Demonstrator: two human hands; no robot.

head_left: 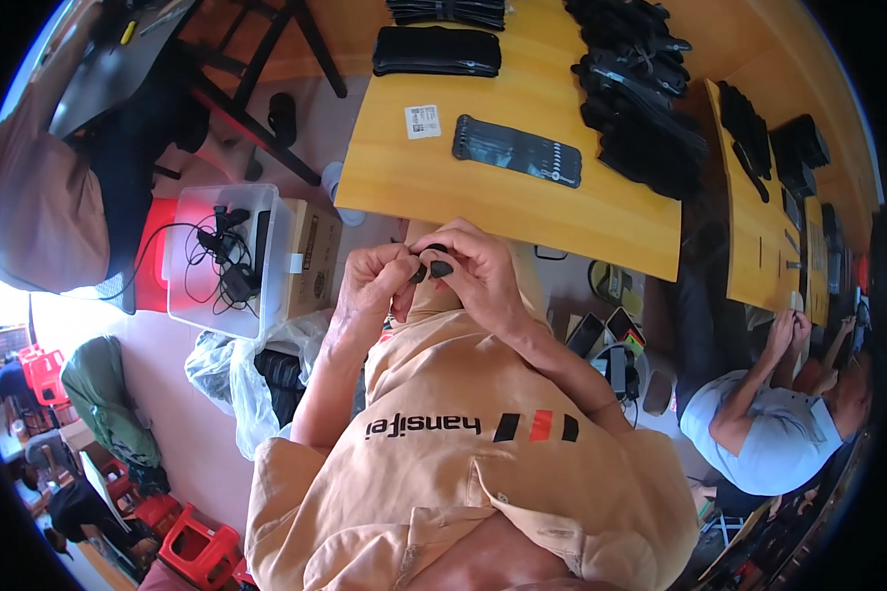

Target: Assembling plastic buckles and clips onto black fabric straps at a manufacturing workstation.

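My left hand [373, 278] and my right hand [475, 268] meet in front of my chest, just below the near edge of the yellow wooden table [483, 202]. Between their fingertips they pinch a small black part [434, 264], which looks like two little rounded pieces held close together. The fingers hide most of it. On the table beyond my hands lies a flat black pouch [517, 150], with a small white label [423, 121] to its left.
Stacks of black pouches [436, 51] and a long pile of them [641, 98] cover the table's far side. A clear bin of black cables [222, 261] and a cardboard box [315, 258] stand left. A co-worker [759, 428] sits right. Red stools [197, 547] lower left.
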